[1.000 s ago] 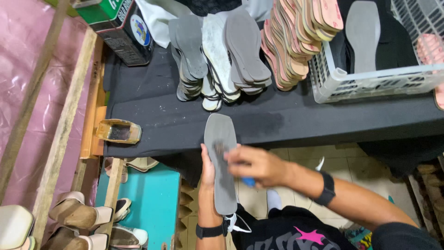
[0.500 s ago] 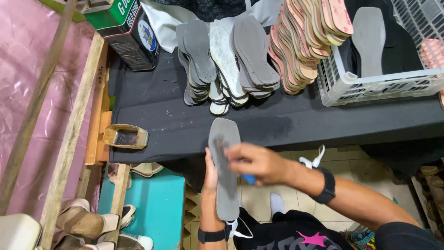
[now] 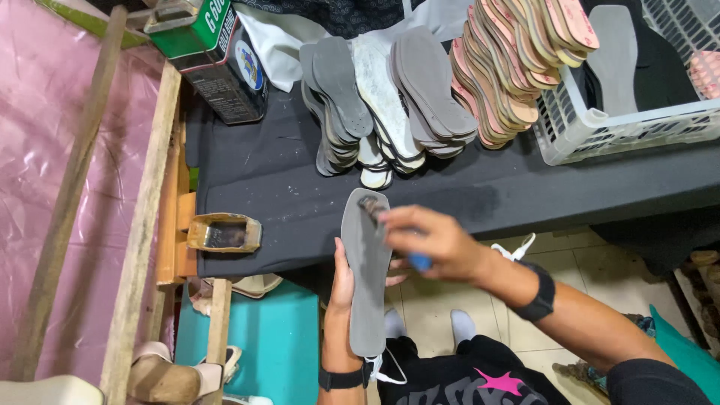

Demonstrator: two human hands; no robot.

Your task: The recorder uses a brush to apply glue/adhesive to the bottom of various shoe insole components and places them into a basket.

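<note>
At the far left a pink sheet (image 3: pixel 45 172) hangs behind a slanted wooden pole (image 3: pixel 71 195) and a wooden frame (image 3: pixel 142 247). Below them pale shoes (image 3: pixel 161 375) sit beside a teal box (image 3: pixel 270 345). A green-topped tin (image 3: pixel 214 64) stands at the back left corner of the black table (image 3: pixel 277 172), and a small open yellowish tin (image 3: pixel 223 232) rests at the table's left edge. Next comes the grey insole (image 3: pixel 366 277), held lengthwise at the table's near edge, its toe end over the tabletop and its heel end toward the person's lap. The left hand (image 3: pixel 343 289) grips it from below — the palm under the left side, fingertips showing at the right edge. The right hand (image 3: pixel 431 240) is closed on a brush (image 3: pixel 375 210) with a blue handle, and the dark bristles touch the insole near its toe; the hand is blurred. Both wrists wear black bands. Behind the hands, on the table, lie 3 leaning stacks of grey and whitish soles (image 3: pixel 390 105), then a fan of pinkish-tan soles (image 3: pixel 517 67) just beside them. At the right a white basket (image 3: pixel 600 131) holds 1 grey sole standing on a dark lining — more pink soles show at its far right edge.
</note>
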